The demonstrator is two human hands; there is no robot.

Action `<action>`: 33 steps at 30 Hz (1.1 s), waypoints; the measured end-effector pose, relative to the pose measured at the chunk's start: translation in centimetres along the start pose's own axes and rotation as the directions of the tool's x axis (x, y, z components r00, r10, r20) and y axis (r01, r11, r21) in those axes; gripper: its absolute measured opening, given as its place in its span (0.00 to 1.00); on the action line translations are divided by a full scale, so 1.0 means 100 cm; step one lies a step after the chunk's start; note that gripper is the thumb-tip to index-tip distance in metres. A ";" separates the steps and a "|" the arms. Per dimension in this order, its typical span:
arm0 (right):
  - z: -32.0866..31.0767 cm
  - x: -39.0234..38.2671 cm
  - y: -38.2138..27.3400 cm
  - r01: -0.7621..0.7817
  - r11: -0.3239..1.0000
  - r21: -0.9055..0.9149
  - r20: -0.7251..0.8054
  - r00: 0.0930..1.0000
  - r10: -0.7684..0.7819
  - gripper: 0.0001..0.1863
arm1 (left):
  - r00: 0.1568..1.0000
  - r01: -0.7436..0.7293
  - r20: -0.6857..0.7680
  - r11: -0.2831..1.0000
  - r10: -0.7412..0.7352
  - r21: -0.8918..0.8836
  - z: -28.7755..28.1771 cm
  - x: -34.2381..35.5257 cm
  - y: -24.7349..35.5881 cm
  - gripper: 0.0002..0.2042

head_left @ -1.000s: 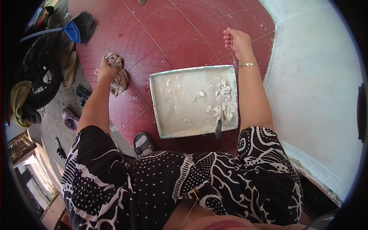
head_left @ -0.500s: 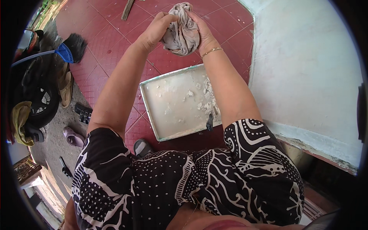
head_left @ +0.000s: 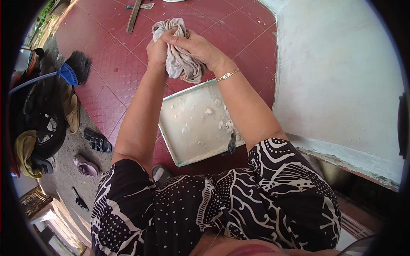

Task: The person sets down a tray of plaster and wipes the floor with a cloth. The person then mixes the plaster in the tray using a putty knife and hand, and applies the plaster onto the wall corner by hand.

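Observation:
Both arms stretch forward, and a crumpled greyish-beige cloth (head_left: 185,66) is bunched between my hands above the red tiles. My left hand (head_left: 158,51) grips it from the left side, its fingers partly hidden by the folds. Wrapped over the cloth from the right is my right hand (head_left: 194,47), its thumb pressed across toward the left hand. Below the hands lies a shallow white tray (head_left: 179,132) with a greenish rim. Pale crumbled chunks (head_left: 226,124) sit at its right side, and a dark handle-like piece (head_left: 232,144) rests on its near edge.
A pale wall (head_left: 337,77) rises on the right. Left on the ground are a blue broom (head_left: 72,73), a black tyre (head_left: 53,136), a yellowish cloth (head_left: 26,151), a lilac clog (head_left: 86,166) and black sandals (head_left: 98,141). A wooden strip (head_left: 134,17) lies on the far tiles.
My hands and the cloth have moved left and slightly nearer. The right hand has turned over the cloth, bringing both hands closer together around it.

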State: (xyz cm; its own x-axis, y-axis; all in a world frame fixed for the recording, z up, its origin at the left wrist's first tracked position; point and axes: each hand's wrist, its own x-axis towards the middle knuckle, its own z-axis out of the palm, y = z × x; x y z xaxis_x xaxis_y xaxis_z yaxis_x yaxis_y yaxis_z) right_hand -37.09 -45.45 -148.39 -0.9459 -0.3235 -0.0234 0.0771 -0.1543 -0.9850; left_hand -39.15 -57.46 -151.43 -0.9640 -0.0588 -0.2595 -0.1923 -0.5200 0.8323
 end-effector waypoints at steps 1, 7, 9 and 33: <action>-0.011 0.005 0.006 0.001 1.000 -0.002 -0.008 1.000 -0.001 0.28 | 0.997 -0.010 0.083 0.997 0.003 0.081 0.004 0.007 -0.003 0.17; -0.125 0.038 0.024 0.036 0.987 0.154 -0.317 0.948 0.015 0.19 | 0.959 -0.035 0.250 0.818 -0.133 0.574 -0.058 0.114 -0.048 0.32; -0.200 0.054 0.037 0.070 0.991 -0.118 -0.456 0.882 -0.117 0.15 | 0.994 0.010 0.007 0.147 -0.113 0.989 -0.099 0.148 -0.071 0.43; -0.416 0.447 0.290 -0.217 0.070 -0.974 -0.225 0.965 -0.133 0.34 | 0.760 0.406 -0.578 -0.479 -0.296 0.778 0.038 0.481 -0.254 0.74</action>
State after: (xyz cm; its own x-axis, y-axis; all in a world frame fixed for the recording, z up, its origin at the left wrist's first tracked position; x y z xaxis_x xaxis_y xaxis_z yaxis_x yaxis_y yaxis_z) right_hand -90.22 -25.49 -185.11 -0.9942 -0.0817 0.0701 -0.0958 0.9685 -0.2300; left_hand -81.36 -43.86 -183.24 -0.5696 -0.3839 -0.7268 -0.4420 0.8886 -0.1229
